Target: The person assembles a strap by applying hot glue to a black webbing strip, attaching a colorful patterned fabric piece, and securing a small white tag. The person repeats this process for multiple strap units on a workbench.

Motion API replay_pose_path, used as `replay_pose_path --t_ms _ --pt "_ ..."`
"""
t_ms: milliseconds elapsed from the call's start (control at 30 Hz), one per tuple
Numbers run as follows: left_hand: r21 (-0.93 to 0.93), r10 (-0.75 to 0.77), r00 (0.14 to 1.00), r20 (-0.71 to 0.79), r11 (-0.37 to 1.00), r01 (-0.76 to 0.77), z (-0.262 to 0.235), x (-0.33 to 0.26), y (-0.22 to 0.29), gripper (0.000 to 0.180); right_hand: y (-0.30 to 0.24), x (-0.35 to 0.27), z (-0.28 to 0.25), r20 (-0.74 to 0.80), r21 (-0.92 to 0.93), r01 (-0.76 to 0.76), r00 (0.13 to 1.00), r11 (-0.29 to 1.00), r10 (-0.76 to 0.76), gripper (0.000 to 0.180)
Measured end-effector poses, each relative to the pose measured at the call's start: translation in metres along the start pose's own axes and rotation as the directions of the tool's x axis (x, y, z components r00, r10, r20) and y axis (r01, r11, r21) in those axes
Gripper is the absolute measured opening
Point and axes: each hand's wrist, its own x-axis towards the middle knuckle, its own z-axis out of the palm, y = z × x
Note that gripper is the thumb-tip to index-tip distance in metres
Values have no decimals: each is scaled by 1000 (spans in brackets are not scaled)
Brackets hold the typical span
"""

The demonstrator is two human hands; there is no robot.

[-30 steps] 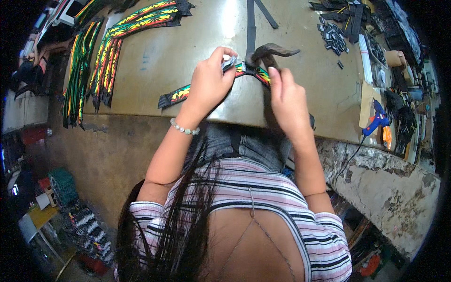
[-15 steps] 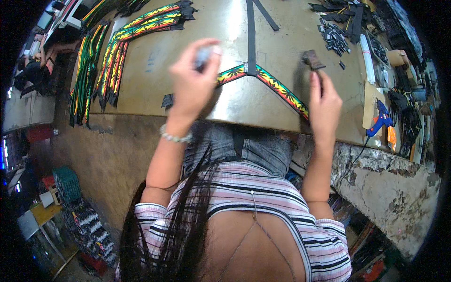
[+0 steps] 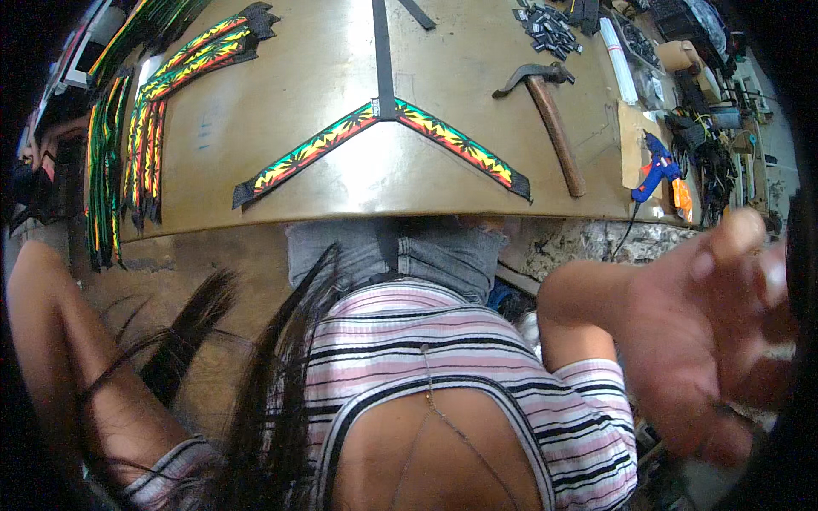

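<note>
My right hand (image 3: 694, 332) is raised large and close at the lower right, off the table. Its fingers are apart and slightly curled, with nothing visible in them; some fingertips fade into the dark rim. Of my left side only the bent arm (image 3: 60, 332) shows at the left edge, its hand out of view. On the table lies a black webbing strap (image 3: 383, 60), joined to two leaf-patterned bands in green, yellow and red, a left band (image 3: 315, 149) and a right band (image 3: 456, 140), spread like an upside-down V. A wooden-handled hammer (image 3: 554, 119) rests to their right.
Bundles of patterned bands (image 3: 196, 64) and green-edged strips (image 3: 104, 170) lie at the table's left. A pile of small black buckles (image 3: 550, 32) sits at the far right. A blue glue gun (image 3: 654, 170) with its cord lies near the right edge.
The hammer has been let go and lies on the table. Both hands have left the table: the right swung out to the lower right, the left out of view. The view shifted slightly.
</note>
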Motion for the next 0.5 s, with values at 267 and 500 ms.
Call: replay_pose_path --t_ms 267,500 --pt "99 -92 996 8 991 90 13 -14 -5 15 -5 27 -15 105 -203 282 958 938 -265 21" --pt "50 -45 999 14 998 44 10 -22 -8 16 4 -5 -7 13 -204 265 963 942 -268 22"
